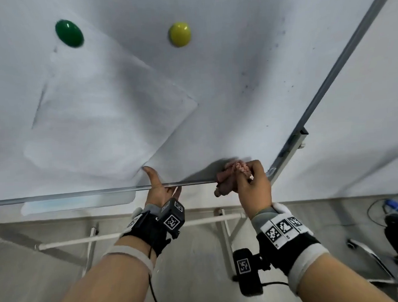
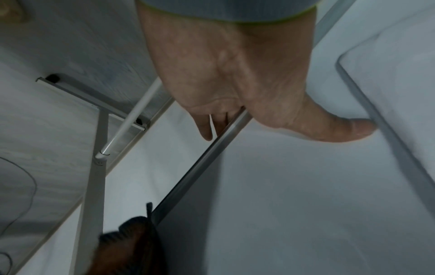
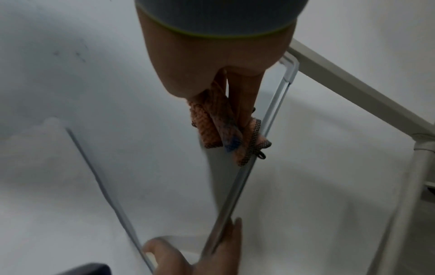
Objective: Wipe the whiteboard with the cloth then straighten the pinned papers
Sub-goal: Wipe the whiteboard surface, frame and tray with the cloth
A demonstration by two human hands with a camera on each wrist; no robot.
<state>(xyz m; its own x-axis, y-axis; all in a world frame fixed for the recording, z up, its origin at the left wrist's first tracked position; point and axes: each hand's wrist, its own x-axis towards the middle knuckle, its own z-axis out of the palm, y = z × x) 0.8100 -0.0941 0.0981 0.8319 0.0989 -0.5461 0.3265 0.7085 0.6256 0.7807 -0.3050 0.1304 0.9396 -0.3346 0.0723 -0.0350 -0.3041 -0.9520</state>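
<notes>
Right hand [image 1: 254, 182] bunches pink cloth [image 1: 231, 174] at whiteboard [image 1: 236, 85] bottom edge; left hand [image 1: 161, 186] clamps edge beside tilted paper [image 1: 101, 123], whose corner the cloth might snag.

Whiteboard [image 1: 236, 92] on a white stand [image 1: 137, 230]; tilted paper [image 1: 96, 123] pinned by green magnet [image 1: 69, 33], yellow magnet [image 1: 179, 34] beside it on bare board.

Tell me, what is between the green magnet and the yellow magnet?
Between the green magnet and the yellow magnet, the head view shows the tilted paper's upper edge, then bare whiteboard.
</notes>
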